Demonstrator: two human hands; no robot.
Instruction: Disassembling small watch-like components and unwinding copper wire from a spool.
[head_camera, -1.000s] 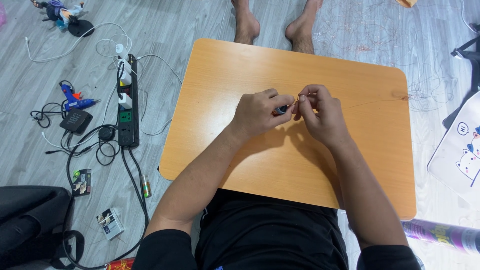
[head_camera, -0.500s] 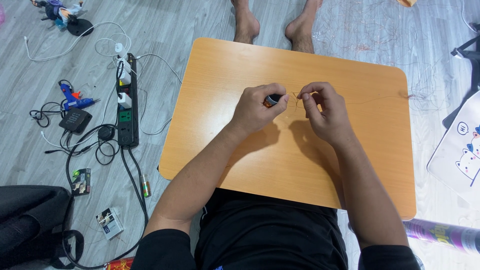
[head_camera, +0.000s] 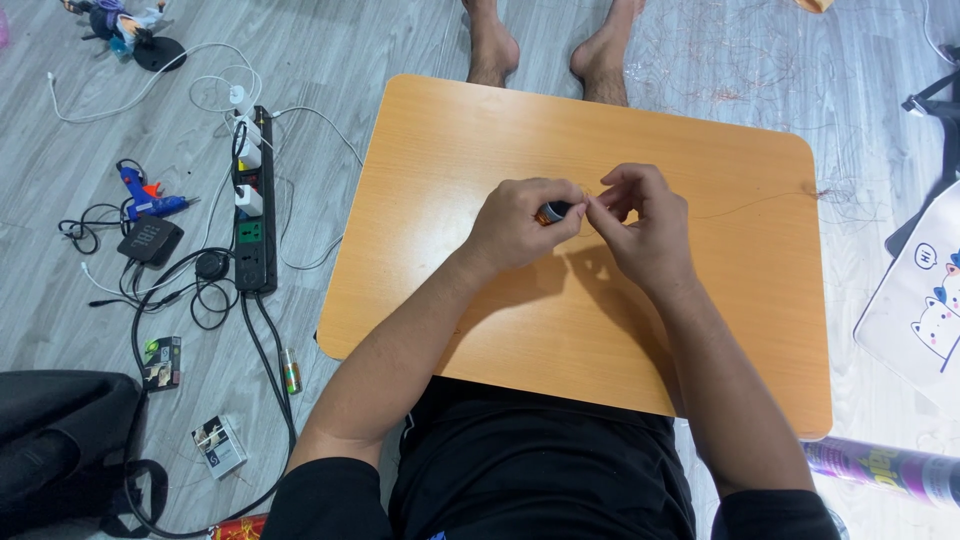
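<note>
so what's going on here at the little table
A person sits on the floor at a low orange table, both hands raised just above it. The left hand pinches a small dark cylinder, and the right hand meets it, fingers working at its tip. A thin wire runs from the hands to the table's right edge. A power strip and glue gun lie on the floor.

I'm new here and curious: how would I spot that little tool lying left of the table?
Start at the orange table and look left to the black power strip on the grey floor. Just left of it lies the glue gun, the only blue thing among the black cables, with an orange trigger.
</note>
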